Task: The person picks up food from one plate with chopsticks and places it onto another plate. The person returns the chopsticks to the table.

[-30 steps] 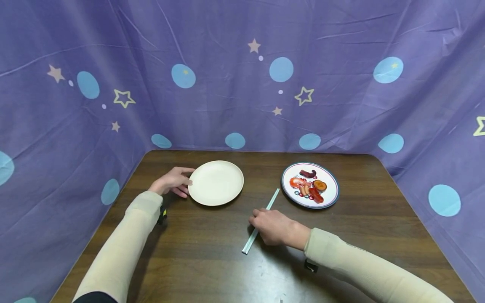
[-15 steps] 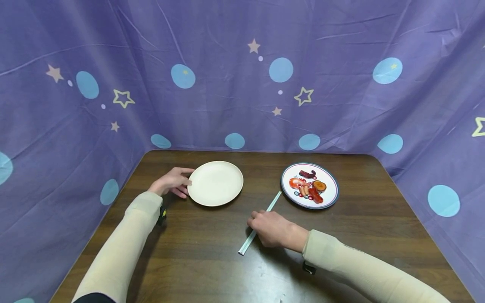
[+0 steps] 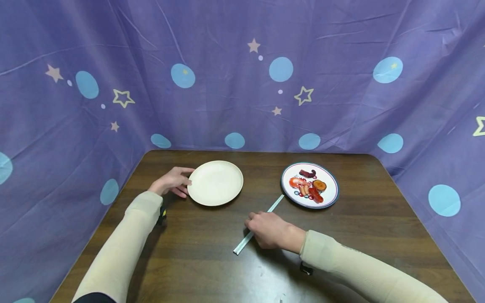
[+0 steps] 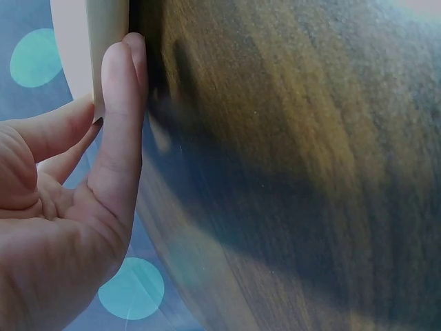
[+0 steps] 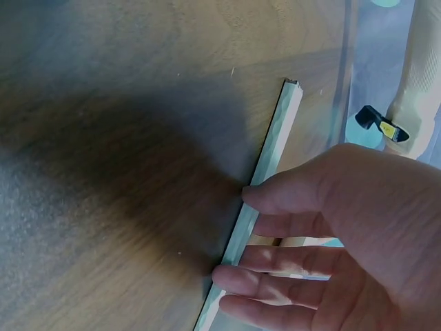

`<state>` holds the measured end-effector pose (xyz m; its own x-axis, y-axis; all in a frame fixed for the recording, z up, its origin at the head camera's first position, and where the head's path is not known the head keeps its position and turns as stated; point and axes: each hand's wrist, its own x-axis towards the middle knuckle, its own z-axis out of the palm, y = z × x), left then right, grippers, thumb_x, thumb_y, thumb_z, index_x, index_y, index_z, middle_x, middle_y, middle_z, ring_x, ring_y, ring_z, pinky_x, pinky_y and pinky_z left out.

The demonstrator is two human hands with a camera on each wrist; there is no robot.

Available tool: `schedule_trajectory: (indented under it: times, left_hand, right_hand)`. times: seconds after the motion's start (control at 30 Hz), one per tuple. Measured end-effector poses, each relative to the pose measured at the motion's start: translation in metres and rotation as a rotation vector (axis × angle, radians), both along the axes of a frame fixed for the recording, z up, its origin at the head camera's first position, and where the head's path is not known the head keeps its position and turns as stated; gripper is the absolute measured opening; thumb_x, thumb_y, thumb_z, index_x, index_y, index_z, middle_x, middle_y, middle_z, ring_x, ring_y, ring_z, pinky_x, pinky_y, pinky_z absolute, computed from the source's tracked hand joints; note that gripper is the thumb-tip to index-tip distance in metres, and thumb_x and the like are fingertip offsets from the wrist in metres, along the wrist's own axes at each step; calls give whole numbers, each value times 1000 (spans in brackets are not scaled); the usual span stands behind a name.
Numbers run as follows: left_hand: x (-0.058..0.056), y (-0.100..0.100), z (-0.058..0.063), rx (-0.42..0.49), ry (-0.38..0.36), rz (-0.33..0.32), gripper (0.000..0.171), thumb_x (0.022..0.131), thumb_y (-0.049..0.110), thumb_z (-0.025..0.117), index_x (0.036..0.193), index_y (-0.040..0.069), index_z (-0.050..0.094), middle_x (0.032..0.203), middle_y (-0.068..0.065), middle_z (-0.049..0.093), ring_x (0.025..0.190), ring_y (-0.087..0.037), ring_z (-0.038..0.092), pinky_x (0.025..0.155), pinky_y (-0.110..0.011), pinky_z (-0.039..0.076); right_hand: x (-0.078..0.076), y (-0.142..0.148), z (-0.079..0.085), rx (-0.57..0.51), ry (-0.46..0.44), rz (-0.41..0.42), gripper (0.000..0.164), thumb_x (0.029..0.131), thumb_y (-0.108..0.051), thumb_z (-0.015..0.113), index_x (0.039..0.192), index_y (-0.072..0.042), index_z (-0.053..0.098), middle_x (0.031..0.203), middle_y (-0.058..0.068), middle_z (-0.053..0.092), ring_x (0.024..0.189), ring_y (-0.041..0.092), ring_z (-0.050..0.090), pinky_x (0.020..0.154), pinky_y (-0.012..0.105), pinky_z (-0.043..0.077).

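Observation:
My left hand [image 3: 172, 182] holds the left rim of a plain cream plate [image 3: 216, 184] on the wooden table, its thumb on the edge and other fingers at the underside in the left wrist view. Nearer the front, my right hand [image 3: 270, 229] has its thumb and fingers on a pair of pale green chopsticks [image 5: 272, 141]. They slant low over or on the tabletop; I cannot tell whether they touch it. Their far tips reach close to a blue-rimmed white plate [image 3: 329, 194], and part of their length is hidden by the hand.
On the blue-rimmed plate lie several food pieces, including an orange shrimp [image 3: 299, 182], a round brown slice [image 3: 320, 185] and a dark red curled piece [image 3: 307, 174]. A purple curtain [image 3: 212, 113] with stars and blue dots closes off the back and sides of the table [image 3: 182, 261].
The chopsticks have turned: their far tips swung right and nearer, while the near ends slid left. My right hand shifted slightly left with them. Left hand and both plates stay about where they were.

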<state>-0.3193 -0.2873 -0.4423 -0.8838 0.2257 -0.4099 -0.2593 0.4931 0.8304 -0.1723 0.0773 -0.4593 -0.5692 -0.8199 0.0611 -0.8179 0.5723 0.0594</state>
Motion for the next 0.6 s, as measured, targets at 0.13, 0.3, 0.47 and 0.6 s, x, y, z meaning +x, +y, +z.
schedule_trajectory:
  times: [0.13, 0.3, 0.47, 0.6]
  left_hand:
    - [0, 0, -1, 4, 3, -2, 72, 100, -4, 57, 164, -3, 26, 95, -23, 71, 68, -23, 73, 66, -42, 69]
    - [1, 1, -3, 24, -4, 0, 72, 99, -5, 57, 164, -4, 26, 94, -23, 71, 67, -23, 73, 65, -42, 69]
    - [1, 0, -3, 27, 1, 5, 72, 99, -5, 57, 164, -3, 26, 94, -22, 71, 67, -23, 73, 64, -41, 69]
    - [0, -1, -2, 27, 0, 3, 72, 99, -5, 57, 164, -3, 26, 95, -23, 70, 68, -24, 73, 65, -42, 69]
  right_hand:
    - [2, -2, 0, -1, -4, -8, 14, 81, -8, 77, 87, -13, 66, 85, 3, 60, 71, 24, 62, 55, 36, 59]
    - [5, -3, -1, -8, -17, -13, 13, 82, -9, 77, 86, -14, 66, 84, 3, 60, 71, 23, 62, 53, 37, 58]
    - [6, -4, -2, -15, 0, -15, 13, 83, -10, 77, 85, -15, 65, 84, 2, 60, 70, 24, 63, 51, 38, 57]
    - [7, -5, -2, -9, 27, -15, 13, 84, -13, 78, 85, -16, 65, 83, 1, 60, 68, 23, 62, 49, 37, 56]
